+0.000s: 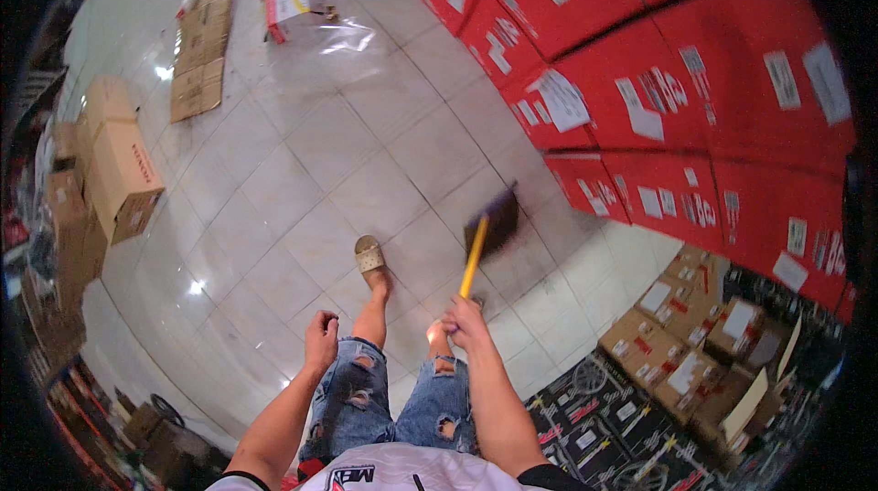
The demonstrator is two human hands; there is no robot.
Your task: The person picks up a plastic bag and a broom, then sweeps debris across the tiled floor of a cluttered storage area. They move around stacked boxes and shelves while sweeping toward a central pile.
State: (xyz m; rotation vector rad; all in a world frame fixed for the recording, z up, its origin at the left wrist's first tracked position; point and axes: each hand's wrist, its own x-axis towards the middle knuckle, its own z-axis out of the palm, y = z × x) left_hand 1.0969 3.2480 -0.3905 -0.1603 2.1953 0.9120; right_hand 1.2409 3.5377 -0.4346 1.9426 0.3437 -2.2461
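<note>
My right hand (465, 322) is wrapped round the yellow handle of a broom (473, 262). The broom's dark bristle head, purple along its top, is on the tiled floor (338, 157) ahead and to the right of my feet; it looks slightly blurred. Beside my left thigh hangs my left hand (320, 340), its fingers curled in, and no object shows in it. My left foot, in a beige slide sandal (369, 254), is set forward of the right one, which is partly hidden behind my right hand and the broom handle.
Stacked red cartons (631, 107) form a wall on the right. Brown boxes (668, 336) and black cartons (594, 418) stand at lower right. Flattened cardboard (207, 48), a small red-and-white box (294, 5) and clear plastic film (343, 41) lie farther off. Tan cartons (123, 162) line the left.
</note>
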